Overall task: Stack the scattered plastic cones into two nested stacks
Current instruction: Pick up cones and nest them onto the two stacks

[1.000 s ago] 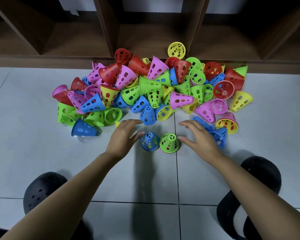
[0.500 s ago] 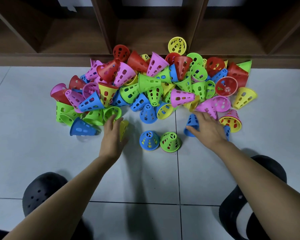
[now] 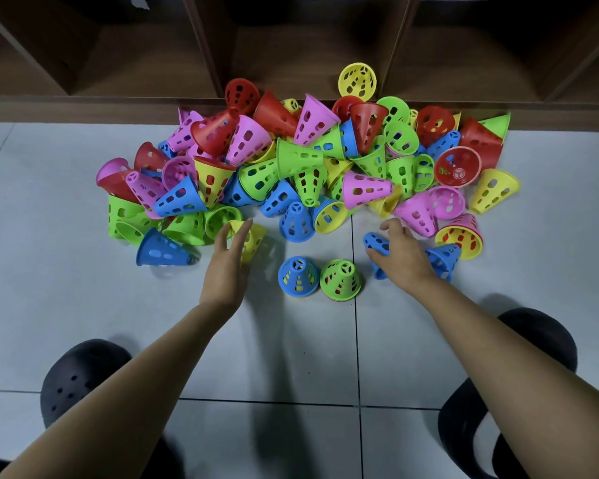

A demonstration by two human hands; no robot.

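These holey cones look light and stiff, grab the wall: left hand (image 3: pixel 226 262) spread wide at mid-frame yellow cone (image 3: pixel 255 238), right hand (image 3: pixel 402 259) clutching blue cone (image 3: pixel 374 240).

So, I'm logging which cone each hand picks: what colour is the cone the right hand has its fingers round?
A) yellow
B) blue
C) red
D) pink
B: the right hand curls over a blue cone lying on its side on the floor, just right of the two upright stacks.
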